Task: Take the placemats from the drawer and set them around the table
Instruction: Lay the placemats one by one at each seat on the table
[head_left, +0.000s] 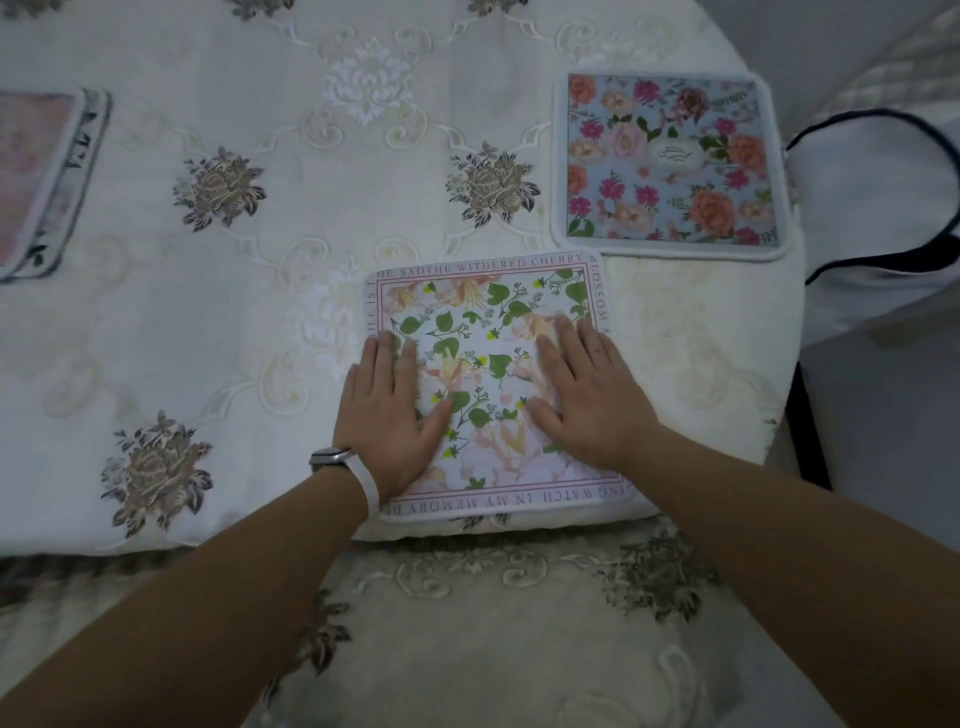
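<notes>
Palms lie flat on the nearest placemat (491, 384), so neither grip is clenched or grasping: the left hand (390, 415) presses its left half with fingers straight and together, and the right hand (582, 392) presses its right half the same way, fingertips toward twelve o'clock. A watch with a pale strap (343, 467) sits on the left wrist, and both bare forearms enter from six o'clock. This placemat has a white field with green leaves, pale pink flowers and small yellow dots, framed by a pink border with printed lettering, and it rests flat at the near edge of the counter (311, 260), at about six o'clock on the tabletop. At about two o'clock from it, apart from it with a strip of cloth between, lies a second placemat (670, 161), pale blue with pink, red and orange roses and a small oval label in the middle. At nine o'clock, well apart and cut off by the picture edge, a third placemat (36, 176) shows a pinkish centre and a dark patterned border. An embroidered white tablecloth (218, 322) with grey-brown rose motifs covers the counter and hangs over its near edge. At three o'clock, beyond the counter's rim, stands a white object with dark trim (872, 208); what it is cannot be told.
</notes>
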